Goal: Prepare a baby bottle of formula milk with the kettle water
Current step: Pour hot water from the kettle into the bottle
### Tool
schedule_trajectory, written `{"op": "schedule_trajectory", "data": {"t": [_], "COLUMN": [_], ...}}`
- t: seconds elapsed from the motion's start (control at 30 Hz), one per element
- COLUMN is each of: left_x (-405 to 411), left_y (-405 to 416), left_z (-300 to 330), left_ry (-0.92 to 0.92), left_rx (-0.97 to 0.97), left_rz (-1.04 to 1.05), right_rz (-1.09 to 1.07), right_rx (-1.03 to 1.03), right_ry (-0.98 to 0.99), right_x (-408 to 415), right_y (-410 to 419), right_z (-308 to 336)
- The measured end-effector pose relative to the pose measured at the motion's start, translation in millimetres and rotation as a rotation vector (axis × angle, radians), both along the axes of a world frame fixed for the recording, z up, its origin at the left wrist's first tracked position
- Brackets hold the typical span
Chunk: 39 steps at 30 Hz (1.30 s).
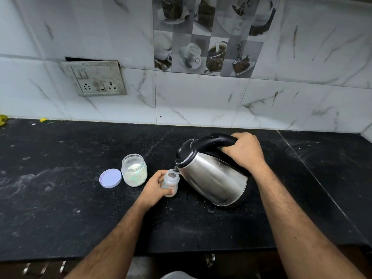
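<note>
Centrally, on the black stone counter [60,198], a small clear baby bottle [171,183] stands upright without a cap, held by the left hand [156,187], whose fingers wrap its left side and lower body while the thumb lies across the front near the base. Red lettering shows on the bottle wall; whether any liquid is inside cannot be told. The right hand [244,152] is closed firmly around the black handle of a steel kettle [211,174], which is tipped toward the left with its base lifted on the right side. The kettle's spout sits directly over the open mouth of the bottle, just touching or nearly touching the rim; a stream of water is not clearly visible. The black lid of the kettle is shut.

Just left of the bottle stands an open clear jar [134,170] holding pale powder that fills its lower part. Beside the jar, touching or almost touching its left side, its round pale lilac lid [110,178] lies flat on the counter.

Behind the counter rises a wall of white marbled tiles [201,101], with a panel of tiles printed with cups above the kettle. A grimy switch and socket plate [96,79] is set into the wall at upper left. Both forearms enter from the bottom edge.
</note>
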<state>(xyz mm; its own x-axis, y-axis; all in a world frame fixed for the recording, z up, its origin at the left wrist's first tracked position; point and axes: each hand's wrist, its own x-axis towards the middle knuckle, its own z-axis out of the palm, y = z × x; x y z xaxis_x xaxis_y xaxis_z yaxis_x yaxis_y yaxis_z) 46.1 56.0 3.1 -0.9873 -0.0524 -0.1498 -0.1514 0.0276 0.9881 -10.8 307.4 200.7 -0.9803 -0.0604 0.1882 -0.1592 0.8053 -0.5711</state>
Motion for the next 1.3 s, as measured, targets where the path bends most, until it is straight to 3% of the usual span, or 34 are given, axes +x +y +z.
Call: {"op": "schedule_trajectory", "data": {"t": [0.13, 0.77, 1.3], "left_x": [-2.8, -16.6, -23.8], "left_y": [2.2, 6.4, 0.2], "left_z": [-1.6, -21.3, -30.8], "left_ry": [-0.002, -0.037, -0.058], "left_rx": [0.014, -0.089, -0.259], "left_rz": [0.019, 0.162, 0.132], "right_rz": [0.016, -0.092, -0.155], "right_rx": [-0.091, -0.964, -1.018], "right_ry": [-0.019, -0.137, -0.201], "right_x": [-3.5, -59.3, -149.8], "right_y": [3.9, -0.2, -45.7], "right_z": [-4.7, -22.7, -86.3]}}
